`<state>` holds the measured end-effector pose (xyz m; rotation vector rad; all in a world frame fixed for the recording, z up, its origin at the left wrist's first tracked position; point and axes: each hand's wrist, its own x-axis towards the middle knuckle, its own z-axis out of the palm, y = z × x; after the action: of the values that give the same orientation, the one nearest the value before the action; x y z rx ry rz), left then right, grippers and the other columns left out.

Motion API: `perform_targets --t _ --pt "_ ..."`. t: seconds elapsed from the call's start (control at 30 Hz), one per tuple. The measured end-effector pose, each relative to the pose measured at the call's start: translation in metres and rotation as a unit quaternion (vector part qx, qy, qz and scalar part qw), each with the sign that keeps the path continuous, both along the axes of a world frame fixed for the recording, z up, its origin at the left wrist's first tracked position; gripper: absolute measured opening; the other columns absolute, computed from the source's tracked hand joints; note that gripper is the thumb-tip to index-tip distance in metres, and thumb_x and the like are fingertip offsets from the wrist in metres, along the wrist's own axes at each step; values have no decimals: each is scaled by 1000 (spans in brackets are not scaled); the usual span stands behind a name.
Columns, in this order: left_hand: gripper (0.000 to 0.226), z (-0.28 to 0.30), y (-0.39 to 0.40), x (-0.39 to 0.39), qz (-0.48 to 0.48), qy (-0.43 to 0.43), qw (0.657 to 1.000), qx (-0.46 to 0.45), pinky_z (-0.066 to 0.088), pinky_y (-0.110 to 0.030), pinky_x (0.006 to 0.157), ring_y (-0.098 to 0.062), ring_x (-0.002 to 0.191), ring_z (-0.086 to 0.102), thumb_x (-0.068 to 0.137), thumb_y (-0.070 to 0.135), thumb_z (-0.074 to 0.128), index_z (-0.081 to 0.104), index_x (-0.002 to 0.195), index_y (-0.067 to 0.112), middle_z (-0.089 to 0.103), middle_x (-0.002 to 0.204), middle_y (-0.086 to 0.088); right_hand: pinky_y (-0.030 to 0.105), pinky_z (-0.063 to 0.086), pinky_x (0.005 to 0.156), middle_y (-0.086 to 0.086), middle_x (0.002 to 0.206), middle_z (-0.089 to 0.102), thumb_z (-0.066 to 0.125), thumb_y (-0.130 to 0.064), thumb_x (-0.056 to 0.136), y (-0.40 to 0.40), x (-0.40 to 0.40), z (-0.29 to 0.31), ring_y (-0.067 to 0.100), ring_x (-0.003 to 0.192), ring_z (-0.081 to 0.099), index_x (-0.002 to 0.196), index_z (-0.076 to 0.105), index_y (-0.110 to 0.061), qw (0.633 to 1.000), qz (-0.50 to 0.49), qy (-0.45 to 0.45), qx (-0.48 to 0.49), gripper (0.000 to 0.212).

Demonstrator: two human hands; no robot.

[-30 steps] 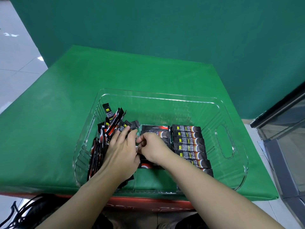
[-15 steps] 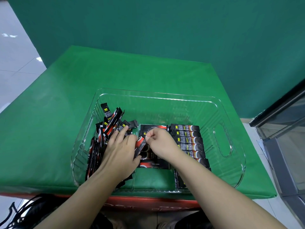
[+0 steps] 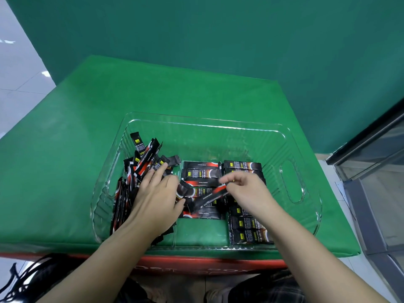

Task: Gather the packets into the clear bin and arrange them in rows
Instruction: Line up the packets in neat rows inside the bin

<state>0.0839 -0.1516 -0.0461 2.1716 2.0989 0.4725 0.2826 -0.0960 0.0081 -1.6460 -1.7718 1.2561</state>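
Pinched in right hand (image 3: 247,189): slim black-and-red foil packet (image 3: 209,199), angled above clear plastic bin (image 3: 306,215) rows; left hand (image 3: 155,200) flat, fingers straight, on loose packet pile (image 3: 140,169).

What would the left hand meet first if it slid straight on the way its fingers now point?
Probably the loose packets heaped just beyond the left hand; its fingers already touch them. Behind those stands the clear bin wall.

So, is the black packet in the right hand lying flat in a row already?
Not yet. The slim black packet is pinched by the right hand, slanted across the middle row.
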Motion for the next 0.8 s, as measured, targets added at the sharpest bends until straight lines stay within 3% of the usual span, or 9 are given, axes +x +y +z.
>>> perform_targets --t 0.1,0.2,0.3,0.4,0.57,0.67,0.73,0.8 --pt "25 1 0 1 4 -13 1000 -1 -1 -36 117 -18 146 13 93 42 49 51 103 19 53 135 1 17 27 38 -7 59 53 55 -7 87 -11 6 2 3 38 34 78 66 -19 997 45 -43 -48 19" --pt "31 3 1 1 5 -22 1000 -7 0 -36 117 -17 146 11 95 44 45 52 108 17 49 139 0 19 34 44 -6 67 57 57 -15 85 -22 3 0 4 44 41 79 65 -24 985 119 -116 -51 13" --pt "33 4 0 1 3 -22 1000 -15 1 -37 117 -17 146 11 96 47 41 51 106 18 51 137 1 23 42 63 -7 83 64 62 -36 82 -25 -9 -4 12 73 51 77 66 -32 966 165 -200 3 8" --pt "31 6 0 1 0 -18 1000 -23 2 -39 117 -17 146 11 96 48 39 50 102 20 56 130 3 31 46 83 -8 91 62 63 -45 83 -17 -29 -2 17 97 53 75 62 -30 975 141 -164 51 16" --pt "31 8 -2 0 -19 -10 999 -27 4 -40 117 -20 146 12 95 48 39 52 103 22 57 128 4 15 40 63 -14 84 52 61 -34 90 -6 -56 2 -1 73 51 120 56 -25 989 145 -37 -7 31" --pt "43 8 -2 -1 -30 -1 999 -31 4 -40 117 -21 146 12 91 60 39 54 108 24 56 130 6 15 36 56 -14 73 55 61 -14 87 -5 -56 -4 -4 60 47 97 64 -22 989 140 -31 24 13" --pt "46 10 -2 -1 -31 0 998 -47 1 -39 116 -19 146 8 87 65 43 53 108 25 53 133 7 20 37 57 -9 71 57 63 -10 81 -3 -47 -2 3 61 49 78 61 -22 995 98 -23 19 13" --pt "51 11 -1 0 -30 9 998 -59 -3 -38 116 -17 146 4 86 65 45 51 114 24 49 138 8 20 36 52 -4 68 57 62 -8 79 1 -30 5 7 55 45 72 58 -20 997 72 -25 1 15"
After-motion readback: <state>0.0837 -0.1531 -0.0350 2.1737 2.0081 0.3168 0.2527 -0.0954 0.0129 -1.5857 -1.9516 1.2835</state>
